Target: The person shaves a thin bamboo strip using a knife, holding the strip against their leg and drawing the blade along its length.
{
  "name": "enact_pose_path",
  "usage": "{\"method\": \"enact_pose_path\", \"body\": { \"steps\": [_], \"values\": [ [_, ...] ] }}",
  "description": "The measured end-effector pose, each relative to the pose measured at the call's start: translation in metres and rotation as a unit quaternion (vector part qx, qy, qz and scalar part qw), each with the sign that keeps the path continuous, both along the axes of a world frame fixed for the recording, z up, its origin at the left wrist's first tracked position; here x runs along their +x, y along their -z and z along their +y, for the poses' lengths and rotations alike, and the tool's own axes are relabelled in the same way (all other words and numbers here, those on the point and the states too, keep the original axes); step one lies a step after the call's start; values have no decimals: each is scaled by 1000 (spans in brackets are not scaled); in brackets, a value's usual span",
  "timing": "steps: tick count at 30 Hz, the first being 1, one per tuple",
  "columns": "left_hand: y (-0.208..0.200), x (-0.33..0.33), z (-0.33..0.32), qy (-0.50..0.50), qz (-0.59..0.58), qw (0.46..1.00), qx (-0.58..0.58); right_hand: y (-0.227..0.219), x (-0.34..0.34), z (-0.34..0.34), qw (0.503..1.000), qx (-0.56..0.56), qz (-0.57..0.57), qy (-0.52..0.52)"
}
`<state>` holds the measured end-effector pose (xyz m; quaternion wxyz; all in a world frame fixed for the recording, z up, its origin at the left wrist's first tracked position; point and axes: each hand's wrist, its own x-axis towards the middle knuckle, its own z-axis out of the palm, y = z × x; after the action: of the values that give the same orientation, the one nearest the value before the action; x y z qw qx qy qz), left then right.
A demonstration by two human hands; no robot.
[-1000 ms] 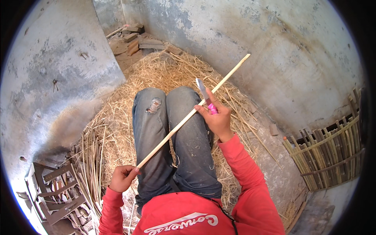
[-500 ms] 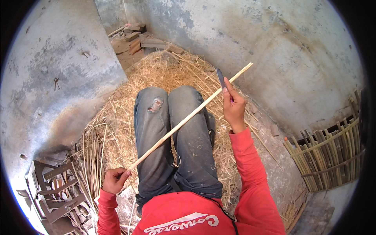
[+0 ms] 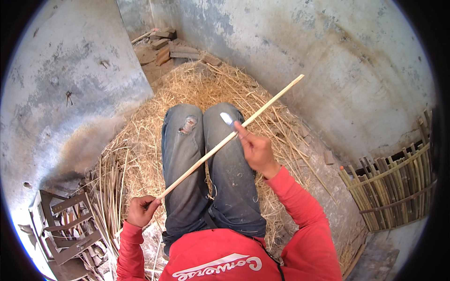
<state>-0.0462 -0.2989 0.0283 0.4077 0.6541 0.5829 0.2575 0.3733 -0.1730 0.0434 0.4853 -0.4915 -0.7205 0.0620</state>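
Observation:
A long pale strip of split wood or bamboo (image 3: 200, 161) runs slantwise above my thighs, its far end up at the right. My left hand (image 3: 141, 210) pinches the near end between thumb and fingers, left of my knees. Around the strip's middle, above the right thigh, is my right hand (image 3: 257, 151), closed on a knife with its thumb close to the strip. The bright knife blade (image 3: 228, 120) sticks out on the strip's far side. Most of the knife's handle is hidden in the fingers.
Pale shavings (image 3: 140, 154) cover the floor around my legs. Thin strips (image 3: 108, 182) lie in a heap at the left, beside a brown slatted frame (image 3: 70, 229). A bamboo slat fence (image 3: 396, 187) leans at the right wall. Bricks (image 3: 164, 44) lie in the far corner.
My right hand with the knife has slid along the strip toward me, from near its far end to about its middle. The left hand has shifted slightly up and right.

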Motion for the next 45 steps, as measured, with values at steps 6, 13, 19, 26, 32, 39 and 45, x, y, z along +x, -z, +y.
{"method": "enact_pose_path", "body": {
  "steps": [6,13,19,26,32,39,45],
  "values": [
    [-10,8,4,-1,-11,1000,-20,-15,24,22,987,-10,96,127],
    [-17,9,7,12,-22,999,-43,-9,22,22,996,-16,-34,82],
    [-15,7,13,17,-53,995,-77,-4,0,2,997,42,-44,-39],
    [-14,11,15,24,-60,994,-91,-13,20,5,996,-17,29,84],
    [-13,27,20,30,-74,994,-75,-27,17,0,999,-34,-21,-16],
    [-15,31,27,43,-64,993,-90,-15,1,-28,970,-59,-181,-151],
    [-11,17,19,28,-67,991,-113,-31,20,-11,995,-48,68,52]
  ]
}}
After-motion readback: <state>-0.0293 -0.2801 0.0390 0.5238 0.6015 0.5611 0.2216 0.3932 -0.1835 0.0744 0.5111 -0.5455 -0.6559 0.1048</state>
